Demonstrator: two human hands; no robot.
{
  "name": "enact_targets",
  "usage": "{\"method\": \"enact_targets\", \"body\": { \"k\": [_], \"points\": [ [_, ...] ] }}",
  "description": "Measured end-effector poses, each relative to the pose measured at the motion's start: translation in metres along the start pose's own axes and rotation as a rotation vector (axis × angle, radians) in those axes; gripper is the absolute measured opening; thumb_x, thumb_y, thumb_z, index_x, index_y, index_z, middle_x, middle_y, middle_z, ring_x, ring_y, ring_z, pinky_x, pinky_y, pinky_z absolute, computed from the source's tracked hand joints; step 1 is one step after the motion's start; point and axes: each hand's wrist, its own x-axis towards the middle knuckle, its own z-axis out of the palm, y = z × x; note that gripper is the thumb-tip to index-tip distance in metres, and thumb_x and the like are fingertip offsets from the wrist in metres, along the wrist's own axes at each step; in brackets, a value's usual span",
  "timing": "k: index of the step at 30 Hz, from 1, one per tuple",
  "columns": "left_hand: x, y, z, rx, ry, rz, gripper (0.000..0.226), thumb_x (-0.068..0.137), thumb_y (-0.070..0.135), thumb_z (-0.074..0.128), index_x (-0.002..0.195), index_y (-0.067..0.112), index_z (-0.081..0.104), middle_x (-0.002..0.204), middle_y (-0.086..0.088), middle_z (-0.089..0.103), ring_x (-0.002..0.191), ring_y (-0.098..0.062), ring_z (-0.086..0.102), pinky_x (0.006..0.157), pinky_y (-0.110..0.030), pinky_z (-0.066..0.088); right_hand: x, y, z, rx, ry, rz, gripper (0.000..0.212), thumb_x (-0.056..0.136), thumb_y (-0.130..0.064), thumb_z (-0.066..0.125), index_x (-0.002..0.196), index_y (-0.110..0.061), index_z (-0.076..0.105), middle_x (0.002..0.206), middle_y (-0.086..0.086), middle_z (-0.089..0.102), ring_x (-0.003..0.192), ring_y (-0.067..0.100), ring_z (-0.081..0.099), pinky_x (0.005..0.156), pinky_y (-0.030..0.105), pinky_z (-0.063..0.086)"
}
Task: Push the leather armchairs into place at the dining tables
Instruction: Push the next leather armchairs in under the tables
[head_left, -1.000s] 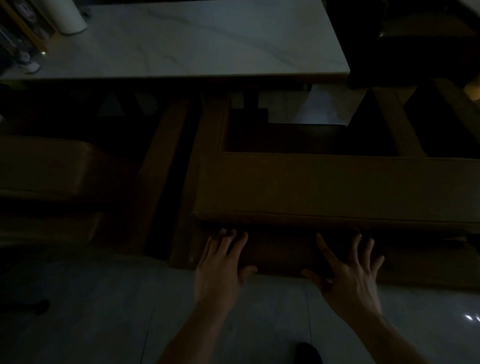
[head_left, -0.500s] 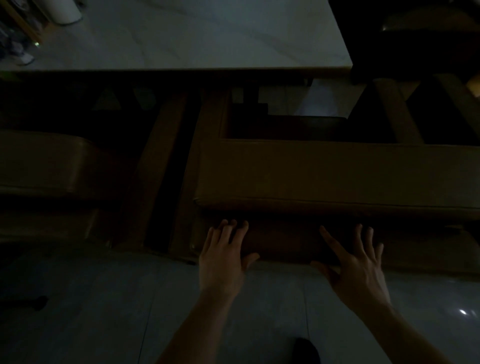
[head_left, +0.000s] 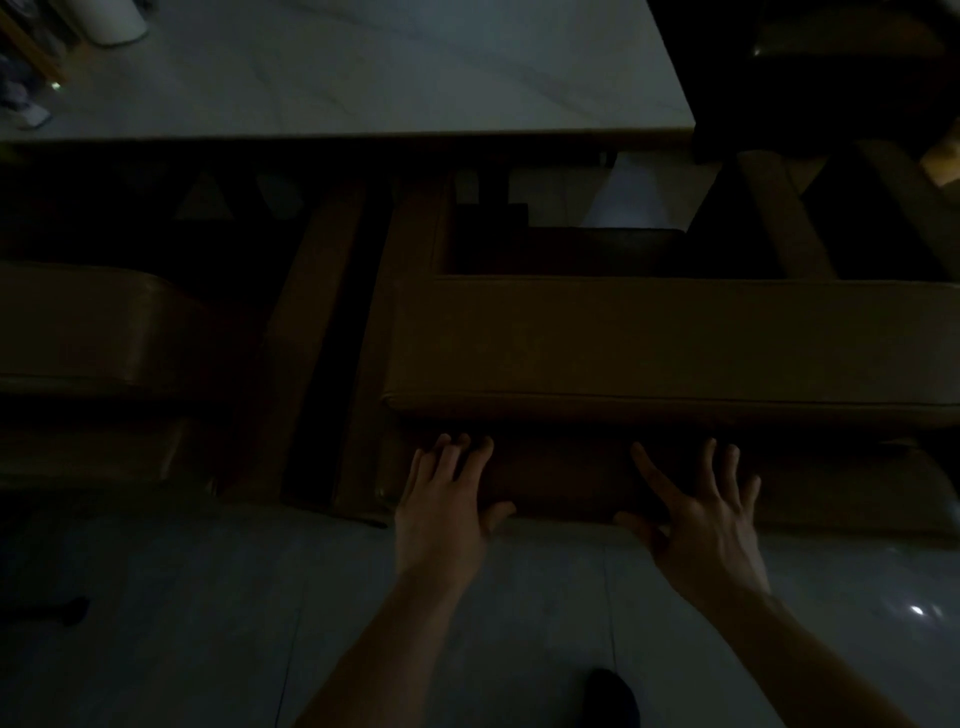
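Observation:
The room is dim. A brown leather armchair (head_left: 649, 343) stands with its back toward me, its seat under the edge of a pale marble dining table (head_left: 363, 78). My left hand (head_left: 441, 504) lies flat against the lower back panel of the chair, fingers spread. My right hand (head_left: 701, 514) presses the same panel further right, fingers apart, thumb at the bottom edge. Neither hand wraps around anything. A second leather armchair (head_left: 88, 332) stands to the left at the same table.
A narrow dark gap separates the two chairs' armrests. Another dark chair (head_left: 831, 67) sits at the far right beyond the table corner. A white cylinder (head_left: 111, 21) stands on the table's far left. Pale floor tiles (head_left: 182, 623) lie beneath me; my shoe tip (head_left: 613, 696) shows at the bottom.
The armchair has slid a little further toward the table, and both hands have followed it forward, staying flat on its back panel.

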Motion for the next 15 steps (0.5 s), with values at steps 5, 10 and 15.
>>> {"method": "enact_targets", "body": {
  "k": [5, 10, 15],
  "points": [
    [0.002, 0.0, 0.001, 0.011, -0.029, -0.018, 0.072, 0.083, 0.062, 0.062, 0.146, 0.04, 0.035, 0.15, 0.008, 0.039, 0.138, -0.019, 0.015, 0.108, -0.043, 0.037, 0.002, 0.001, 0.002, 0.006, -0.018, 0.012, 0.081, 0.082, -0.085, 0.006, 0.154, -0.05, 0.0, 0.164, 0.027, -0.008, 0.149, 0.049, -0.015, 0.12, 0.067, 0.004],
    [0.004, 0.001, -0.003, 0.002, -0.067, -0.028, 0.072, 0.084, 0.061, 0.061, 0.146, 0.043, 0.031, 0.151, 0.011, 0.035, 0.14, -0.019, 0.019, 0.106, -0.04, 0.039, 0.003, 0.0, 0.0, -0.039, -0.058, 0.016, 0.084, 0.077, -0.081, 0.007, 0.153, -0.051, -0.009, 0.164, 0.025, -0.013, 0.148, 0.049, -0.018, 0.121, 0.066, 0.004],
    [0.008, 0.006, -0.016, 0.031, -0.136, -0.022, 0.076, 0.083, 0.062, 0.062, 0.148, 0.041, 0.028, 0.151, 0.008, 0.032, 0.14, -0.021, 0.023, 0.104, -0.041, 0.04, 0.003, -0.002, -0.016, -0.097, -0.147, 0.007, 0.08, 0.089, -0.078, 0.025, 0.154, -0.05, -0.012, 0.164, 0.026, -0.014, 0.148, 0.051, -0.015, 0.121, 0.066, 0.007]
  ]
}}
